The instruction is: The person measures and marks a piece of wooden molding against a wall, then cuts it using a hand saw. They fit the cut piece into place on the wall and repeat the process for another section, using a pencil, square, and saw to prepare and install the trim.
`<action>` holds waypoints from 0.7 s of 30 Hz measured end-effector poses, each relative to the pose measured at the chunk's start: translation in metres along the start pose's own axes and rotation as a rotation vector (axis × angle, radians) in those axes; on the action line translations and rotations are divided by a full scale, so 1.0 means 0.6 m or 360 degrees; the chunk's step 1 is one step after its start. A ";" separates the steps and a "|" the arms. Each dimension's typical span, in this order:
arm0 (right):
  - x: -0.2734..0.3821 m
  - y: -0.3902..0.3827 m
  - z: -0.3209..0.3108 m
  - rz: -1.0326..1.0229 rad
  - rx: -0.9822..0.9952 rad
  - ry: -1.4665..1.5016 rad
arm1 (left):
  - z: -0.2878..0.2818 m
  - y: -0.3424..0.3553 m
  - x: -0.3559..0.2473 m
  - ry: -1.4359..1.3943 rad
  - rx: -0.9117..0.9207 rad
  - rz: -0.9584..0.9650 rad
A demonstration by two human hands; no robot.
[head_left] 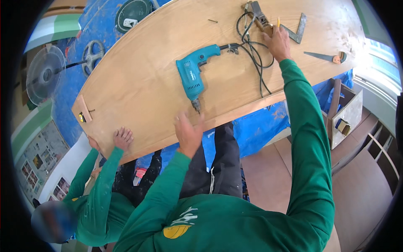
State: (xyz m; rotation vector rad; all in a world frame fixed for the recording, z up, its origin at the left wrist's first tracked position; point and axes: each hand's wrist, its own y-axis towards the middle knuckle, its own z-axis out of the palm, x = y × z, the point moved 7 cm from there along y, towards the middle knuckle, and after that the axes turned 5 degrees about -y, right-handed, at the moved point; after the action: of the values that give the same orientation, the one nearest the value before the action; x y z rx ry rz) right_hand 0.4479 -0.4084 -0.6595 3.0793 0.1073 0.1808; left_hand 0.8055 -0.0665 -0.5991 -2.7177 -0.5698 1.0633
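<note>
My right hand (279, 44) reaches to the far side of a curved wooden panel (142, 84), its fingers closed round the lower end of a yellow pencil (278, 21). Right beside those fingers are a hand plane (259, 16) and a metal try square (299, 30). Motion blurs my left hand (189, 133) over the panel's near edge; its thumb and fingers look apart and nothing shows in them. Just beyond it a teal power drill (193, 71) lies on its side, bit toward me. The drill's dark cord (254, 56) is looped on the panel, left of my right wrist.
A small handsaw (325, 56) lies at the right. On the left a co-worker's hands (123, 137) rest at the panel's edge, near a tape measure (82, 117) and a wood strip (85, 108). A fan (46, 75) stands beyond. A wooden box (347, 116) sits below right.
</note>
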 end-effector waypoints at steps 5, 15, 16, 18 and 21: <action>-0.035 -0.028 -0.072 0.0310 0.0101 0.0202 | 0.024 0.177 -0.021 -0.0001 0.0182 -0.0458; -0.055 -0.505 -0.214 0.1160 0.0217 0.1164 | 0.082 0.308 -0.132 0.0080 0.0214 -0.0289; -0.040 -0.552 -0.216 0.1240 0.0271 0.1278 | 0.081 0.316 -0.139 0.0120 0.0215 -0.0265; -0.008 -0.634 -0.219 0.1392 0.0340 0.1443 | 0.081 0.325 -0.143 0.0190 0.0221 -0.0201; 0.024 -0.761 -0.194 0.1641 0.0393 0.1579 | 0.054 0.281 -0.154 0.0283 -0.0177 0.0178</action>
State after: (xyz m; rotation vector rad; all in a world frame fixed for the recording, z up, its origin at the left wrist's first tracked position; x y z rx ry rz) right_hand 0.4180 0.0535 -0.5694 2.5451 -1.4645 1.7405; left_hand 0.7696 -0.2575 -0.6147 -2.9329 -0.4661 0.8234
